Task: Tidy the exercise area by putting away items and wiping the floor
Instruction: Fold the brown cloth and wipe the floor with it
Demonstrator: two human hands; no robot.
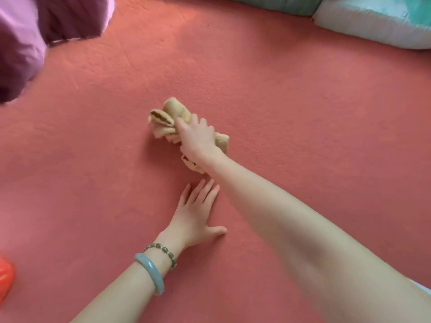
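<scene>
Right grip (198, 139) clutching tan cloth (163, 121), cloth bunched beneath palm

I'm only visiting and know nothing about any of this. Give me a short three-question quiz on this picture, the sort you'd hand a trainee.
1. Multiple choice: what does the beige cloth lie on? A) a purple cushion B) the red floor C) a white pad
2. True or false: the left hand lies flat on the floor, fingers straight, holding nothing.
3. Short answer: which wrist wears the pale green bangle?

Key: 1 B. 2 True. 3 The left; the right hand, bare at the wrist, holds the cloth.
</scene>
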